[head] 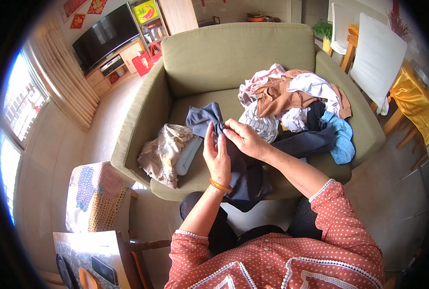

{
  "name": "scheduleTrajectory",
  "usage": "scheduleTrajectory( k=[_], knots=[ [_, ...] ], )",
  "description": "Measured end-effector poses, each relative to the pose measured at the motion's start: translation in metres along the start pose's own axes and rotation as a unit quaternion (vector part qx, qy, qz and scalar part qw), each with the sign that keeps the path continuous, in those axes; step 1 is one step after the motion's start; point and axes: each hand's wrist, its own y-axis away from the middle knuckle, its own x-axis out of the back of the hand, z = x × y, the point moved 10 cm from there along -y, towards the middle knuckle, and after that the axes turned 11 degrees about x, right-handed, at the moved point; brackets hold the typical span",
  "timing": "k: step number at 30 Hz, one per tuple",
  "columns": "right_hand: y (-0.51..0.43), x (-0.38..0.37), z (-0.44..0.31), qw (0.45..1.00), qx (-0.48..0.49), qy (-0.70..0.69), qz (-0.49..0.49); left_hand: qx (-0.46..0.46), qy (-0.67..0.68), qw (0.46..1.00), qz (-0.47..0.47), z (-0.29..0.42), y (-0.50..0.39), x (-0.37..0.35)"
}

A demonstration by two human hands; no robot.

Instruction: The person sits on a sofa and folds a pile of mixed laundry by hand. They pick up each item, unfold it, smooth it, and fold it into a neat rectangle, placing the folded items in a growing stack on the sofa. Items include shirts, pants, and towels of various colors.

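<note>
Both of my hands meet at a dark blue-grey garment (246, 177) that drapes over the front of the green sofa (236, 54). My right hand (246, 139) pinches its bunched upper part between thumb and fingers. Against the same bunched cloth, my left hand (217, 159) has its fingers raised and partly spread; whether it grips the cloth is unclear. An orange bangle (220, 185) circles the left wrist. To the left lie a patterned light garment (165, 155) and a folded light-blue cloth (188, 156). A heap of mixed clothes, with a brown garment (272, 95) and a blue towel-like cloth (341, 139), fills the sofa's right side.
A stool with a patterned cover (95, 197) stands left of the sofa. At the lower left, a small table (88, 240) holds a phone (103, 270) and other items. Chairs, one with a white cover (378, 57), stand to the right. The sofa's armrests flank the clothes.
</note>
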Motion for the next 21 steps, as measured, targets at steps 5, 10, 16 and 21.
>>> scheduleTrajectory(
  k=[5,10,16,21],
  knots=[
    [0.004,-0.001,0.012,0.998,-0.043,-0.041,0.011,-0.008,-0.107,0.994,0.038,-0.006,0.000,0.014],
    [-0.001,0.012,0.008,0.999,-0.018,-0.008,0.042,-0.198,-0.356,0.913,0.025,0.030,0.021,-0.015],
    [-0.011,0.005,-0.016,0.997,0.003,-0.073,-0.013,-0.199,-0.357,0.910,-0.069,0.042,0.013,-0.019],
    [-0.012,0.015,-0.011,0.989,-0.030,-0.148,-0.010,-0.297,-0.410,0.861,0.052,0.099,0.005,-0.015]
  ],
)
